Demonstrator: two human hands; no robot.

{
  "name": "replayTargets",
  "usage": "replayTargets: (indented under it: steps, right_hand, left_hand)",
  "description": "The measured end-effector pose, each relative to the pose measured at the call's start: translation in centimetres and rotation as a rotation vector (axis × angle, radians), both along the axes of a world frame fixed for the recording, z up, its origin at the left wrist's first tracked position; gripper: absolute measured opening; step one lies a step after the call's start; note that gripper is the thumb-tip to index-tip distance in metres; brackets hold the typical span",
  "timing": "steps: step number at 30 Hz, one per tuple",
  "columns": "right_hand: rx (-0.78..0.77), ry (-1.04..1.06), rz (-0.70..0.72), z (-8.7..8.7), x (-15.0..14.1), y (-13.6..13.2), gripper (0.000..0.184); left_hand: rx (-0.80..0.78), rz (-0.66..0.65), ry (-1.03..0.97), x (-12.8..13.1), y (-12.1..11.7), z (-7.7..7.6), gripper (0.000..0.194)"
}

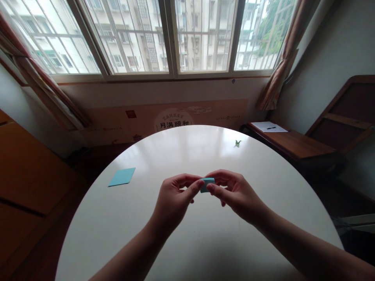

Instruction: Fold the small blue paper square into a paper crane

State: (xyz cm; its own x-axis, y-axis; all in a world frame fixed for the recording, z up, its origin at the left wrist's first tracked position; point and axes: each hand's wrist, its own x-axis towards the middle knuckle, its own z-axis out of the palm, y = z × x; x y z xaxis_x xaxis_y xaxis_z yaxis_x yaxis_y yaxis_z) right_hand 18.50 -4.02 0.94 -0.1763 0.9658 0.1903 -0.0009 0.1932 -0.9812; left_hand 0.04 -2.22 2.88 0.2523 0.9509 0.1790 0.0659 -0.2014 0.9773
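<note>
A small folded piece of teal paper is held up over the white round table, between both hands. My left hand pinches its left end, thumb in front and fingers behind. On the right end, my right hand grips it the same way, the thumb lying across its near face. The fingers behind the paper are partly hidden. Flat on the table to the left lies a teal square of paper, apart from both hands.
A small green folded-paper figure stands near the table's far right edge. Beyond it, a wooden side table holds a white sheet with a dark pen. A barred window and curtains are behind.
</note>
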Motion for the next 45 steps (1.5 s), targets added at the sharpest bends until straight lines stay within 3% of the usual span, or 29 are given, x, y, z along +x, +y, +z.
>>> replayTargets:
  steps: [15,22,29,33,36,40,45]
  right_hand:
    - [0.039,-0.041,-0.077,0.0,0.0,-0.1,0.025]
    - [0.073,-0.030,-0.112,0.3,0.3,-0.1,0.028]
    - [0.042,-0.023,-0.078,0.0,0.2,-0.1,0.050]
    - [0.062,-0.001,-0.038,-0.2,0.1,0.0,0.034]
    - [0.069,0.074,-0.051,-0.2,0.2,0.1,0.031]
    - [0.109,0.078,-0.120,0.2,0.4,-0.1,0.042]
    - [0.304,-0.091,-0.190,0.4,0.2,-0.6,0.041]
  left_hand:
    - [0.085,0.051,0.175,-0.1,0.1,0.0,0.023]
    - [0.059,-0.012,0.225,-0.2,0.2,0.1,0.026]
    - [-0.119,0.060,-0.053,0.3,0.2,-0.3,0.031]
    - [-0.135,0.069,-0.124,0.6,0.0,-0.9,0.032]
    - [-0.115,0.022,-0.072,0.7,-0.1,-1.2,0.029]
    - [-0.059,-0.040,0.035,0.5,-0.2,-0.8,0.026]
    - [0.148,0.094,0.090,-0.5,-0.6,0.7,0.029]
